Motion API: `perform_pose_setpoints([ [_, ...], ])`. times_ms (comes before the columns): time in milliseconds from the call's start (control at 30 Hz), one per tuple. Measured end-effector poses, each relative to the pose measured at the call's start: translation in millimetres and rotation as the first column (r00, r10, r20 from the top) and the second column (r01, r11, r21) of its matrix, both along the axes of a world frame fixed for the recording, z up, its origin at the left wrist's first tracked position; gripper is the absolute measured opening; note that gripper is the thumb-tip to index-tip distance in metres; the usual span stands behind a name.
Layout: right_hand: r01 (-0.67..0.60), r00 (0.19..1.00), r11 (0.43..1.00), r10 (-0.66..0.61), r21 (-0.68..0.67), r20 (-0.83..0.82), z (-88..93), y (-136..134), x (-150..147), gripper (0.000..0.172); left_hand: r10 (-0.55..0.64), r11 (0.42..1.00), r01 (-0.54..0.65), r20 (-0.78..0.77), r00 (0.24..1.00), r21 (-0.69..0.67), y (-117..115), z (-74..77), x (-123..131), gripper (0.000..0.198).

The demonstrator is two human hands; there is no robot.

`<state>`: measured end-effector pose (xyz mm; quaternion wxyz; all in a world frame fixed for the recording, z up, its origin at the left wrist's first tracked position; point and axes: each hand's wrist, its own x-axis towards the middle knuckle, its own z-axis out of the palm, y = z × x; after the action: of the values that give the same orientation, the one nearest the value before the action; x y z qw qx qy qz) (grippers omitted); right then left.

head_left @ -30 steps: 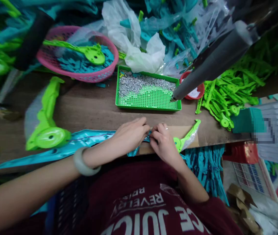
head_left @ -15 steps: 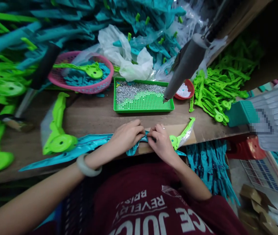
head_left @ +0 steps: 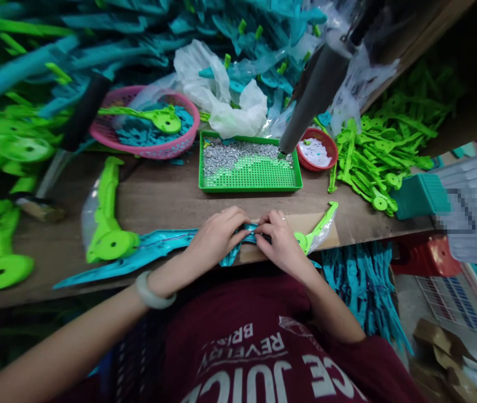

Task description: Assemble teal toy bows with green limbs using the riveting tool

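A long blue plastic toy part [head_left: 167,239], shaped like an open half shell, lies along the table's front edge. My left hand [head_left: 217,232] is closed, thumb and fingers pinched at the part's middle. Right beside it, my right hand [head_left: 278,238] also pinches there, fingertips almost meeting the left ones. Whatever small piece may be between the fingertips is hidden. A green curved arm with a round disc [head_left: 115,243] rests against the blue part's left stretch, and another green arm [head_left: 322,226] with clear film sits at its right end. Cardboard [head_left: 328,232] lies beneath.
A green tray [head_left: 251,189] of small silvery screws stands behind my hands, with a grey electric screwdriver [head_left: 312,98] hanging over it. Nearby are a red bowl [head_left: 334,159] of white pieces, a pink basket [head_left: 146,151], a black-handled hammer [head_left: 85,112] and piled green parts [head_left: 373,151].
The hanging screwdriver has swung slightly back, away from me. My hands stay at the blue part's middle with small finger movements. The whole view has shifted a little.
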<state>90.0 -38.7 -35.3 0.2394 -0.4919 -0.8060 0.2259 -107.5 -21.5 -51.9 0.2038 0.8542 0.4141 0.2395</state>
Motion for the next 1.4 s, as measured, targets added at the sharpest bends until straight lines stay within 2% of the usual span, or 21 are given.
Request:
perform_pose_setpoints([
  [67, 0.05, 0.997, 0.996, -0.046, 0.077, -0.054, 10.6, -5.8, 10.6, 0.014, 0.034, 0.997, -0.039, 0.068, 0.997, 0.073, -12.3, 3.9, -7.8, 0.013],
  [167, 0.174, 0.984, 0.96, -0.159, 0.218, -0.085, 26.6, -20.5, 35.3, 0.017, 0.113, 0.955, -0.123, 0.053, 0.992, 0.269, -39.2, 7.7, -19.4, 0.014],
  [200, 0.18, 0.984, 0.947, -0.168, 0.268, -0.067, 29.9, -26.4, 43.2, 0.016, 0.122, 0.935, -0.126, 0.033, 0.992, 0.33, -48.1, 7.4, -21.7, 0.017],
  [233, 0.148, 0.989, 0.937, -0.144, 0.316, -0.035, 31.5, -32.0, 49.6, 0.015, 0.118, 0.92, -0.112, 0.008, 0.993, 0.376, -55.9, 6.1, -22.7, 0.021],
  [300, -0.007, 0.997, 0.919, -0.026, 0.394, 0.077, 29.6, -40.8, 56.5, 0.014, 0.087, 0.901, -0.058, -0.047, 0.995, 0.43, -66.6, 1.0, -20.5, 0.03],
  [367, -0.194, 0.968, 0.876, 0.098, 0.442, 0.23, 22.4, -44.5, 56.2, 0.021, 0.056, 0.896, -0.004, -0.103, 0.993, 0.445, -70.0, -5.8, -14.6, 0.037],
  [433, -0.304, 0.923, 0.832, 0.137, 0.464, 0.36, 13.7, -42.8, 52.6, 0.028, 0.044, 0.897, 0.018, -0.131, 0.99, 0.441, -68.5, -11.3, -8.5, 0.04],
  [600, -0.391, 0.866, 0.815, 0.169, 0.428, 0.47, 2.1, -33.7, 53.9, 0.023, 0.087, 0.918, -0.001, -0.199, 0.976, 0.396, -63.8, -10.1, -1.9, 0.038],
  [667, -0.393, 0.867, 0.814, 0.172, 0.428, 0.468, 1.8, -34.1, 58.4, 0.022, 0.085, 0.928, 0.012, -0.244, 0.966, 0.373, -63.3, -6.1, 0.3, 0.037],
  [767, -0.354, 0.876, 0.848, 0.152, 0.395, 0.458, 4.0, -36.5, 63.6, 0.025, 0.065, 0.948, 0.025, -0.269, 0.961, 0.317, -60.6, -1.7, 5.8, 0.039],
  [867, -0.411, 0.839, 0.843, 0.201, 0.347, 0.506, 7.7, -35.2, 67.3, 0.029, 0.05, 0.958, 0.036, -0.292, 0.955, 0.284, -55.4, 1.1, 12.1, 0.038],
  [1033, -0.494, 0.786, 0.822, 0.283, 0.284, 0.549, 13.3, -25.7, 72.7, 0.03, 0.011, 0.931, 0.081, -0.249, 0.968, 0.356, -48.2, 3.5, 19.6, 0.027],
  [1200, -0.454, 0.844, 0.824, 0.277, 0.338, 0.459, 13.3, -14.5, 72.1, 0.023, -0.096, 0.889, 0.153, -0.151, 0.984, 0.432, -46.2, -1.7, 27.8, 0.023],
  [1400, -0.434, 0.848, 0.866, 0.299, 0.25, 0.437, 9.3, -6.7, 73.1, 0.025, -0.049, 0.896, 0.106, -0.142, 0.989, 0.432, -49.8, -3.4, 34.4, 0.022],
])
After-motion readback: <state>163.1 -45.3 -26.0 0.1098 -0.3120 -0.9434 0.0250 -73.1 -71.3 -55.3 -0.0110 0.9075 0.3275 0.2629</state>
